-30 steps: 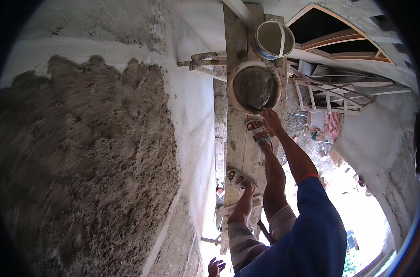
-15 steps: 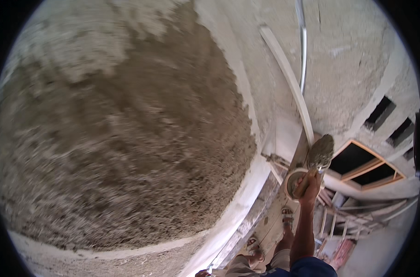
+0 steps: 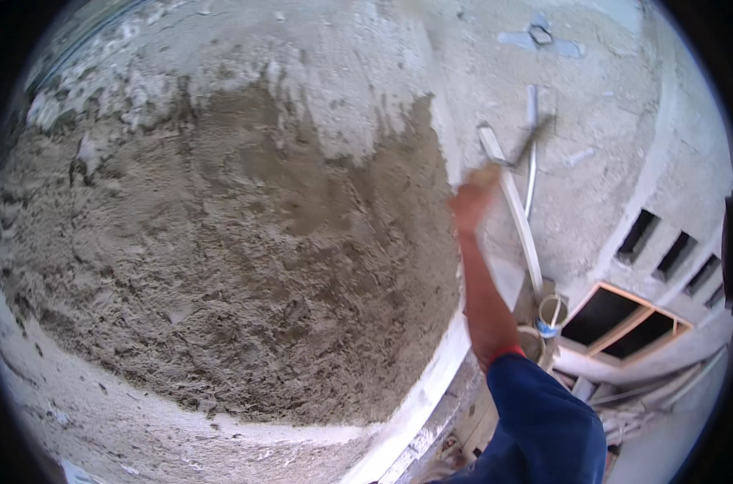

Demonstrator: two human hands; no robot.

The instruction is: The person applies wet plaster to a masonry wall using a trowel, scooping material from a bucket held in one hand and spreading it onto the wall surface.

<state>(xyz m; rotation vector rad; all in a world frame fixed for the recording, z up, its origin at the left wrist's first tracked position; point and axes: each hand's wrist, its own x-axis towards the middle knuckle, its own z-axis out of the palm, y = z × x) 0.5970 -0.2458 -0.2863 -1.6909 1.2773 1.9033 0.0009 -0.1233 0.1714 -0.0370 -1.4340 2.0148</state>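
My right hand [image 3: 474,198], smeared by motion, is raised and closed around the handle of a trowel [image 3: 533,143]. The trowel's blade is blurred and tilts up to the right, in front of a metal pipe; whether mortar lies on it cannot be made out. To the left spreads a large patch of wet brown mortar [image 3: 302,266] on the wall, smoother toward its upper right and rough lower down. Above the patch the pale wall [image 3: 342,73] shows a ragged mortar edge. My left hand is out of view.
A long pale straightedge [image 3: 518,216] leans beside the metal pipe [image 3: 533,181]. Below stand a small container [image 3: 553,310] and a bucket [image 3: 533,342], partly behind my arm. An orange-framed opening [image 3: 624,327], dark wall slots [image 3: 674,256] and piled lumber are at right.
My right hand has swung up and left from beside the bucket, carrying the trowel, which held mortar earlier. The view has shifted, showing more wall above the patch.
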